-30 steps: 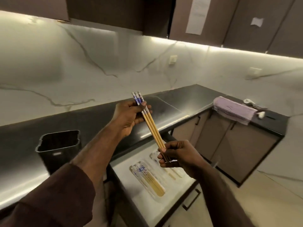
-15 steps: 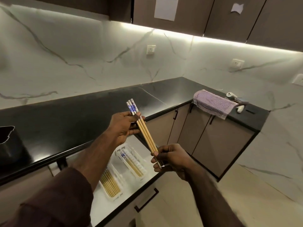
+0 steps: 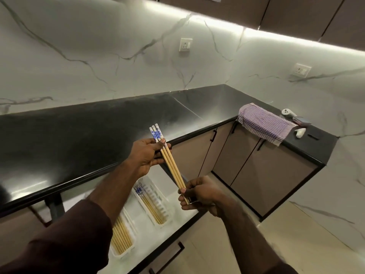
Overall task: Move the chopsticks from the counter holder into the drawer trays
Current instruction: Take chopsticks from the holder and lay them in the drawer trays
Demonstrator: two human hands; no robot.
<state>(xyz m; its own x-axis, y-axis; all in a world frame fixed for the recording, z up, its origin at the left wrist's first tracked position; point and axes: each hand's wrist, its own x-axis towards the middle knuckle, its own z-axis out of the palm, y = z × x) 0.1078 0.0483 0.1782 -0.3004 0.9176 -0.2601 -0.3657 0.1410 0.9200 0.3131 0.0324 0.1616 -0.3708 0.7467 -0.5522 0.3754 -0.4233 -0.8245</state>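
I hold a small bundle of wooden chopsticks (image 3: 171,165) with blue-and-white patterned tops, slanted in the air above the open drawer (image 3: 177,220). My left hand (image 3: 145,157) grips the bundle near the patterned tops. My right hand (image 3: 199,194) pinches the thin tips. Below, the white drawer holds two clear trays: the right tray (image 3: 158,200) has several patterned chopsticks in it, and the left tray (image 3: 123,237) has several plain wooden ones, partly hidden by my left arm. The counter holder is out of view.
A black counter (image 3: 88,139) runs along the marble wall and turns the corner at right. A purple checked towel (image 3: 262,123) hangs over its edge, with small white objects (image 3: 300,132) beside it. Closed cabinet doors (image 3: 256,171) stand below.
The view has swung right and down, so the black holder at left has left the frame and the drawer trays show more fully. Both hands keep their grip on the chopsticks.
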